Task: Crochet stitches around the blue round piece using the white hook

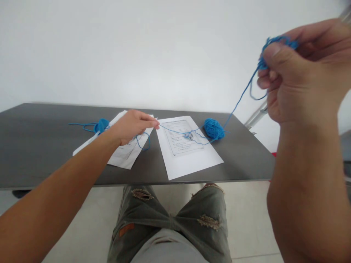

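My left hand (135,126), low over the papers, pinches a strand of blue yarn (175,130) that runs right across the printed sheet toward a ball of blue yarn (214,129). Raised high at the right, my right hand (298,69) is closed on a small bunch of blue yarn (263,60), gripped between thumb and fingers. One strand slants from that bunch down to the ball on the table, and a short loop hangs under the hand. Left of my left wrist lies a small blue yarn piece (101,125) with a loose tail.
Two paper sheets lie on the dark grey table (49,146): a printed page (192,160) in the middle and a creased sheet (128,157) under my left hand. A white wall (137,54) stands behind the table. My legs (170,212) are below its front edge.
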Action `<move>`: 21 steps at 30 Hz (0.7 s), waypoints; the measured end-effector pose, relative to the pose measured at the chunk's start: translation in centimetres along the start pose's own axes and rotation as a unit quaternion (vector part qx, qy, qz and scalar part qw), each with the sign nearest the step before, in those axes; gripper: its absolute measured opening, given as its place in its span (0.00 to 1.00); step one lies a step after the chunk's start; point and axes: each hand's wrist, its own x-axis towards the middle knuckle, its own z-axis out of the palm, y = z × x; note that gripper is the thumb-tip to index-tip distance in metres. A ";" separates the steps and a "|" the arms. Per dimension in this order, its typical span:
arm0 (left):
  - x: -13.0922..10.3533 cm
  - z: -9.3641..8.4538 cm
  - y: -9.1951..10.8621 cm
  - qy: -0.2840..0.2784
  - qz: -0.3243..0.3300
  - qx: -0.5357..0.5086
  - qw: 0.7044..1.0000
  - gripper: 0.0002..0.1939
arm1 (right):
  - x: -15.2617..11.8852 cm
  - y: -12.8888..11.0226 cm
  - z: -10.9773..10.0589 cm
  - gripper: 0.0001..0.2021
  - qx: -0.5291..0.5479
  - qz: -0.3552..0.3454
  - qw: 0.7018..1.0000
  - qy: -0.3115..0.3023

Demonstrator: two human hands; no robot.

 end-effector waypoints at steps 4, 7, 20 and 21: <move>0.0 1.1 2.4 0.097 0.014 -0.095 0.991 0.10 | -4.6 1.6 2.7 0.04 -0.070 0.171 0.930 -0.319; -0.9 2.3 4.3 0.111 0.049 -0.124 0.985 0.12 | -8.3 4.4 6.0 0.04 -0.133 0.226 0.859 -0.440; -4.8 1.5 1.9 -0.270 0.012 0.212 0.939 0.15 | -6.0 1.7 5.6 0.07 -0.212 0.293 0.649 -0.669; -4.8 1.5 1.7 -0.287 0.018 0.220 0.932 0.15 | -6.2 2.1 6.3 0.09 -0.216 0.248 0.690 -0.644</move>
